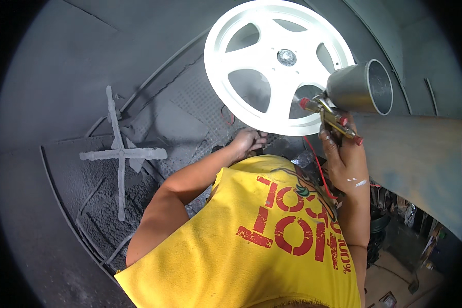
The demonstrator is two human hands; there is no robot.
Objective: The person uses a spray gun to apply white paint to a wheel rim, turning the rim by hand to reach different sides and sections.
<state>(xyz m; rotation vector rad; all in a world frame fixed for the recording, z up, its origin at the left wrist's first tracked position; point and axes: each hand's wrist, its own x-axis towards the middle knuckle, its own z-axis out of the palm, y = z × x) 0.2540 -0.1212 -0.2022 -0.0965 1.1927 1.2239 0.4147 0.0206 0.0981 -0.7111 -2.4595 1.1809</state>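
Note:
My right hand (348, 167) is wrapped around a spray gun (335, 117) with a metal body, red knobs and a grey metal cup (350, 88). White smudges mark the back of this wrist. Just beyond the gun stands a white car wheel rim (280, 77) with wide spokes; the cup overlaps its right edge. My left hand (249, 142) is close to my waist, below the rim's lower edge. Its fingers are curled in, and whatever they may hold is hidden. A thin red hose (317, 164) hangs below the gun.
To the left stands a grey, paint-crusted cross-shaped stand (121, 153). Grey-coated walls and a textured floor mat (192, 97) lie around the rim. A broad flat panel (416, 159) is on the right, with dark clutter (382, 220) beneath it.

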